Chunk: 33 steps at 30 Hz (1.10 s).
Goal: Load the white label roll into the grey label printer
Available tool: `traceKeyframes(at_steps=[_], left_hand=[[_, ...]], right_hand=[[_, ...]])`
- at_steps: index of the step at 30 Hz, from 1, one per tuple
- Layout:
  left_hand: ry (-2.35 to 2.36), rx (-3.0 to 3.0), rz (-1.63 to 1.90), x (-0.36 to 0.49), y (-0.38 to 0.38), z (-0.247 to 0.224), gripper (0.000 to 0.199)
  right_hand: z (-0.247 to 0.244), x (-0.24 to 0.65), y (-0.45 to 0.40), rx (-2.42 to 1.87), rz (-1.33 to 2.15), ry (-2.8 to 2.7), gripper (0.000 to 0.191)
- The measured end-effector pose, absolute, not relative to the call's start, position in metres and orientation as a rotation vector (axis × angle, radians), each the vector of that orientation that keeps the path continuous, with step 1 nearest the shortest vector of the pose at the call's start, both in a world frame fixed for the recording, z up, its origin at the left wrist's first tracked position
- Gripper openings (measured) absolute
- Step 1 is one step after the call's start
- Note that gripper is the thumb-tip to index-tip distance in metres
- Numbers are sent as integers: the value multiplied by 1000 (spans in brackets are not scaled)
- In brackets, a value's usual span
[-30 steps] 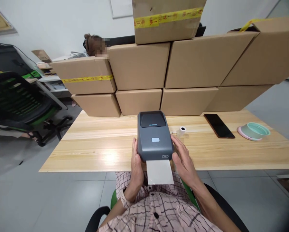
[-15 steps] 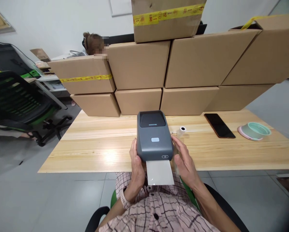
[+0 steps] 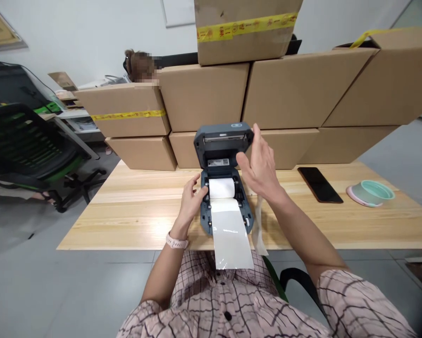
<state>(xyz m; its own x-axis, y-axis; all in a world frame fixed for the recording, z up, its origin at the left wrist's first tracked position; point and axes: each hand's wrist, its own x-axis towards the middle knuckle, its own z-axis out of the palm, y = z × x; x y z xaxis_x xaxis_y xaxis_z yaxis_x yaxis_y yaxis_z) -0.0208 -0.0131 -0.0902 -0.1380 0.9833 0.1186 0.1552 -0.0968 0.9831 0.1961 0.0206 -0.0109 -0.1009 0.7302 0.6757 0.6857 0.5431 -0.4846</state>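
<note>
A dark grey label printer [image 3: 248, 206] sits on the wooden table with its lid [image 3: 225, 136] raised. Inside lies a white label roll [image 3: 221, 188], and its strip [image 3: 231, 234] runs out over the table's front edge. My left hand [image 3: 191, 199] is at the printer's left side, thumb on the rim beside the roll, fingers apart. My right hand [image 3: 260, 164] touches the right edge of the raised lid, its thumb and fingers spread. A pale curled strip [image 3: 259, 230] hangs at the printer's right side, below my right hand.
Cardboard boxes [image 3: 204, 98] are stacked along the table's back. A black phone [image 3: 320, 184] and a green round container [image 3: 375, 191] on a pink base lie at the right. Behind the boxes a person's head [image 3: 138, 65] shows. An office chair [image 3: 24, 145] stands at the left.
The printer's lid has swung up and back, showing the roll inside. My right hand has risen with the lid, and my left hand has moved up along the left side.
</note>
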Motion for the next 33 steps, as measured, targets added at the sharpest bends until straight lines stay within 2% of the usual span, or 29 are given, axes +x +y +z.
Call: traceKeyframes(at_steps=[3,6,10,13,15,18,22,27,31,33], left_hand=[[1327,1387,1212,-23,-15,-100,70],[1493,1443,1108,-24,-15,-101,78],[1726,1602,858,-23,-13,-87,74],[1806,1681,665,-21,-13,-73,71],[1836,1750,570,-21,-13,-67,70],[1857,1854,476,-22,-10,-65,70],[1785,1908,442,-26,-7,-67,69],[1729,1921,487,-27,-9,-67,68],[1732,1853,521,-27,-11,-68,71],[1720,1839,551,-27,-11,-70,71]], right_hand=[[-4,194,61,-1174,69,-1805,85],[-1,198,92,-1239,111,-1841,85],[1,201,91,-1275,-75,-1896,82],[-2,199,60,-1119,-230,-1994,75],[-8,196,40,-1049,-89,-2236,77],[-21,187,29,-1117,233,-2666,96],[-35,169,46,-1212,400,-2959,105],[-29,166,63,-1127,676,-2944,120],[-7,209,54,-751,941,-2658,111],[3,239,48,-713,970,-2475,106]])
